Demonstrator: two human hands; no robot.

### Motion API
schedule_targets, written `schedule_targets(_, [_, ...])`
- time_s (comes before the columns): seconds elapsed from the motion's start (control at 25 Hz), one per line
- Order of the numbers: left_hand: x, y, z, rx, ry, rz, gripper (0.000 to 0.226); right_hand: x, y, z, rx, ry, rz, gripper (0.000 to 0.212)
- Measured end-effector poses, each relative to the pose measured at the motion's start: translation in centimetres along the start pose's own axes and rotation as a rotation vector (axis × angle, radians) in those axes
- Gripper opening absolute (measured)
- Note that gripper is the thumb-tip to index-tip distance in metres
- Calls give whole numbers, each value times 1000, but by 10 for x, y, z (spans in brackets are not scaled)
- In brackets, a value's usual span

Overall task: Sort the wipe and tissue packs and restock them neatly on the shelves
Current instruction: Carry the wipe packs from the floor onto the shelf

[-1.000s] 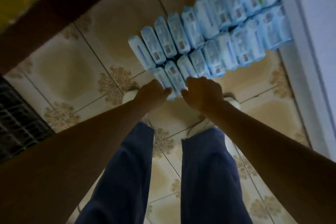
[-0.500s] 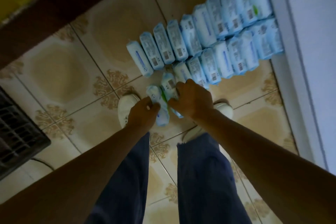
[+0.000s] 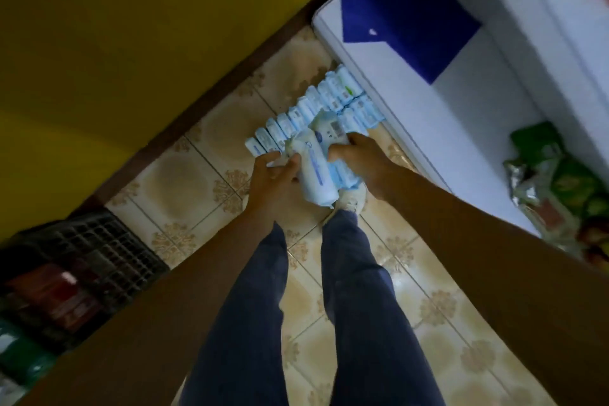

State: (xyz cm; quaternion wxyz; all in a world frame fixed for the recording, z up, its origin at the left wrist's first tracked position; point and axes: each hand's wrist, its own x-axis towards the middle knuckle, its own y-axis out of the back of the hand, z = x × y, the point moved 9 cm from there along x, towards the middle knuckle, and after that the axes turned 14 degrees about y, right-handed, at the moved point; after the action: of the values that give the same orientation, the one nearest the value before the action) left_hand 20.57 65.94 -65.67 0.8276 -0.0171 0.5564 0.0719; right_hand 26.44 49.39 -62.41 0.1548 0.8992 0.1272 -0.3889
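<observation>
A bunch of soft pale-blue plastic wipe packs (image 3: 318, 168) got lifted off the tiled floor (image 3: 184, 181), now clamped mid-frame between left hand (image 3: 273, 175) and right hand (image 3: 359, 158). Probably light, squishy, slippery; best squeezed from both ends.

Both hands (image 3: 324, 168) grip blue wipe packs (image 3: 318, 168) above tiled floor (image 3: 184, 181).

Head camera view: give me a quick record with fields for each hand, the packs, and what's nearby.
left hand: grips the held packs from the left
right hand: grips the same bundle from the right
held packs: several light blue packs bunched between both hands
floor packs: standing in rows on the tiled floor, beside the white unit
black crate: lower left
</observation>
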Motion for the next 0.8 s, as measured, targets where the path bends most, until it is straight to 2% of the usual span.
schedule_targets(0.12, [-70, -10, 30, -27, -28, -85, 92, -73, 18, -44, 144, 32, 100, 48])
schedule_targets(0.16, [-88, -15, 36, -17, -13, -143, 96, -95, 21, -49, 234, 50, 143, 49])
schedule_targets(0.32, [-159, -58, 46, 210, -69, -376, 67, -186, 31, -18, 552, 24, 408, 41])
schedule_targets(0.4, [-190, -90, 38, 319, -77, -470, 61, -229, 33, 15, 728, -23, 520, 46])
schedule_targets(0.52, [-234, -138, 15, 426, -38, -522, 43, -294, 57, 47, 997, 51, 633, 54])
schedule_targets(0.64, [-275, -194, -2, 334, -51, -639, 55, -352, 104, 79, 1305, 253, 722, 35])
schedule_targets(0.72, [-309, -240, -19, 335, -71, -712, 65, -396, 142, 99, 1366, 371, 751, 34])
schedule_targets(0.8, [-341, -283, -37, 407, -124, -711, 62, -430, 177, 121, 1336, 420, 791, 32])
